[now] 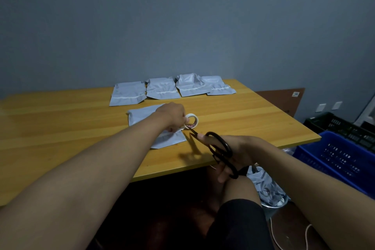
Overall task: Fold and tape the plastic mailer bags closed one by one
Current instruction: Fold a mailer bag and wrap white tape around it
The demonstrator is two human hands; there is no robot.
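The tape roll [192, 121] is pinched by the left hand [172, 115] above the near mailer bag [162, 128] at mid-bench; the black scissors [217, 148] are gripped by the right hand [241, 154]. The thin, slippery, limp plastic is best held flat at the fold.

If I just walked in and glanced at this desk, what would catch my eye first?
Probably the big black scissors in the right hand near the table's front edge, blades aimed at the tape roll held by the left hand. Behind, four pale mailer bags line the wooden table by the wall.
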